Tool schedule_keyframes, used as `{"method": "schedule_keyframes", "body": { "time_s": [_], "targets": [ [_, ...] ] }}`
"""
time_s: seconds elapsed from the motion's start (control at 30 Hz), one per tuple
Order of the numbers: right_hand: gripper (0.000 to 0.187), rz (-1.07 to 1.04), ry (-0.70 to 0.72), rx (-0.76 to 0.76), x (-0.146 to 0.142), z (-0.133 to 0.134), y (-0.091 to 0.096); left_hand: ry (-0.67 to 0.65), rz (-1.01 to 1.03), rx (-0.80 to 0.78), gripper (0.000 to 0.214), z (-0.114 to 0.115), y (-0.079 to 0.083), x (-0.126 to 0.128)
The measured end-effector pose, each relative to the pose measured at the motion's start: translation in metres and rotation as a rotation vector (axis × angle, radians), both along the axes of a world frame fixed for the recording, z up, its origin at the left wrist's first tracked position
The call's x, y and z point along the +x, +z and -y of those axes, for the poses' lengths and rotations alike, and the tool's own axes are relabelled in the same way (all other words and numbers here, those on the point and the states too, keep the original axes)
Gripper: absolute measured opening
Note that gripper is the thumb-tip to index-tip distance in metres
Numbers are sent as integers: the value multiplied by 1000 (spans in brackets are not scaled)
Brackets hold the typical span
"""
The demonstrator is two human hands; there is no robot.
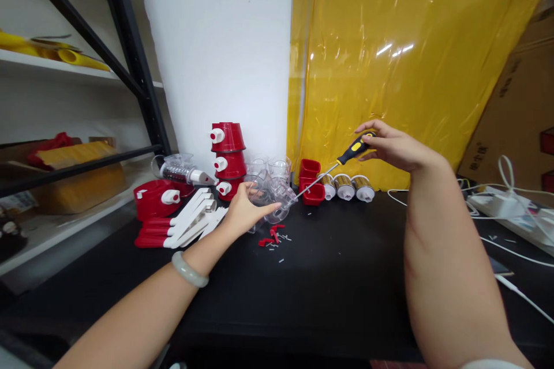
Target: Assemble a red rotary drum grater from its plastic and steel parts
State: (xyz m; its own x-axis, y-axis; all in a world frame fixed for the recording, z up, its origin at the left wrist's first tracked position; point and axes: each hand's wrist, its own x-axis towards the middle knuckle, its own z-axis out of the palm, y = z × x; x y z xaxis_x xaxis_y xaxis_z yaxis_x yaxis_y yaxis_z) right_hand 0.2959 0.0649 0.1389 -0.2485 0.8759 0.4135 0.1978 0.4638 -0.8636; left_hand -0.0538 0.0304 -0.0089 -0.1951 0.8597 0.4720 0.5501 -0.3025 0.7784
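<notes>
My left hand is closed around a clear plastic housing resting on the black table. My right hand pinches the black and yellow handle of a screwdriver. Its shaft slants down to the left, and the tip reaches the clear housing. Small red clips and tiny white screws lie on the table just below the housing.
A stack of red cups stands against the white wall, with red and white handles to its left. Red square parts and metal drums line the yellow sheet. A power strip with cables lies at right. Shelving stands at left.
</notes>
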Motion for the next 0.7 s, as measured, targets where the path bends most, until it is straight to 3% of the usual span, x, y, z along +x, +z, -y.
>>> {"method": "schedule_keyframes", "body": {
  "time_s": [0.13, 0.4, 0.7],
  "targets": [
    [23, 206, -165, 49, 1, -1, 0, -29, 3, -3, 85, 0, -2, -1],
    [39, 384, -288, 134, -3, -3, 3, -3, -38, -9, 84, 4, 0, 2],
    [46, 399, -448, 120, -10, -9, 0, 154, -176, 120, 89, 18, 6, 9]
  ]
}}
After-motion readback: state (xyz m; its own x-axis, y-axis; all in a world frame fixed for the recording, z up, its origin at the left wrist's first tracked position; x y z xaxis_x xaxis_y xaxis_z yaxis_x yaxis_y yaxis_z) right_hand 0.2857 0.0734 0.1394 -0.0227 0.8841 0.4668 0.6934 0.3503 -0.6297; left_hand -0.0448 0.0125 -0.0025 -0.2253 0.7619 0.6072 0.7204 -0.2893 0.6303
